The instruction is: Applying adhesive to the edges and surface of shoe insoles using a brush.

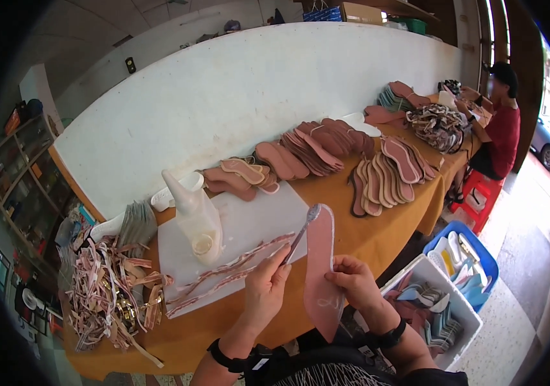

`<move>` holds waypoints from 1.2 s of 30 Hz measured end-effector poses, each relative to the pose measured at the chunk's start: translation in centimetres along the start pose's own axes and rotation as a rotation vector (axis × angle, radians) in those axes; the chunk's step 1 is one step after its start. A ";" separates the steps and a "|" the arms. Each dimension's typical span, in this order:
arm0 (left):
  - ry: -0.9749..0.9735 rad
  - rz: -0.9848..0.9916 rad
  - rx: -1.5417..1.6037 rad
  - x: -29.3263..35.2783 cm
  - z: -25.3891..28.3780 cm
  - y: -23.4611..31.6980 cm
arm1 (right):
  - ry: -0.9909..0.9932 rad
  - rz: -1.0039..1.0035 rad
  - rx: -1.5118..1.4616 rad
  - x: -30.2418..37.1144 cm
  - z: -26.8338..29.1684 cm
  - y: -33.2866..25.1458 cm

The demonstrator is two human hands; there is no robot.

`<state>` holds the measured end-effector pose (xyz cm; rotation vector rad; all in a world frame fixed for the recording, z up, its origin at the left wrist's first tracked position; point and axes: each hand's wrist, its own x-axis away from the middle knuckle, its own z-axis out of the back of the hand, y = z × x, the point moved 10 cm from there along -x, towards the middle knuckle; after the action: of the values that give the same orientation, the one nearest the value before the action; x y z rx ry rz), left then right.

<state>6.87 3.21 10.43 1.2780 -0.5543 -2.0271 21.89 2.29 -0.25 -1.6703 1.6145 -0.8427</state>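
My left hand (266, 286) is closed round the handle of a slim brush (300, 237). Its whitish-grey tip touches the narrow upper end of a pink shoe insole (320, 264). My right hand (356, 283) pinches that insole by its right edge, holding it upright in front of me, broad end down. A pale line runs along part of its rim, and a small white mark shows low on its face. Beyond my left hand, thin pink-and-white strips (230, 265) lie on a white sheet (268, 215). A cream plastic bottle (192, 215) with a tapered neck rests on the sheet.
Stacks of insoles (310, 148) line the wall side of the orange-covered table (346, 228). Tangled scrap strips (104, 293) heap at the left. A white bin (465, 334) and blue basket (490, 257) stand right, below the table. A seated person (505, 122) works at the far end.
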 end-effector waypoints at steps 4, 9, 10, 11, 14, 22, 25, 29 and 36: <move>0.000 0.067 0.051 0.1 0.4 -2.1 | -0.036 -0.009 -0.019 -1.6 -1.0 1.1; 0.064 0.121 0.059 1.4 1.5 -4.5 | -0.077 0.003 -0.019 -3.2 -2.1 2.4; 0.076 0.131 0.066 1.8 1.7 -4.8 | -0.056 -0.007 -0.015 -3.5 -2.1 2.7; 0.086 0.138 0.072 2.2 1.9 -5.1 | -0.075 -0.008 -0.012 -3.7 -2.4 2.9; 0.095 0.150 0.089 3.1 2.3 -6.0 | -0.046 -0.023 -0.018 -4.2 -2.7 3.3; 0.057 0.184 -0.003 5.2 3.3 -6.8 | 0.030 -0.020 -0.073 -4.9 -2.6 3.5; 0.057 0.181 0.000 5.6 3.7 -6.8 | 0.063 -0.049 -0.059 -5.1 -2.4 4.0; 0.029 0.200 -0.033 6.2 3.9 -7.0 | 0.064 -0.029 -0.054 -5.6 -2.6 4.1; 0.043 0.208 -0.049 7.4 4.8 -7.2 | 0.110 -0.038 -0.045 -6.4 -2.2 4.3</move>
<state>-1.90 2.77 3.19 1.1806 -0.5880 -1.8269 17.42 8.56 -2.50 -1.7170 1.6911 -0.9385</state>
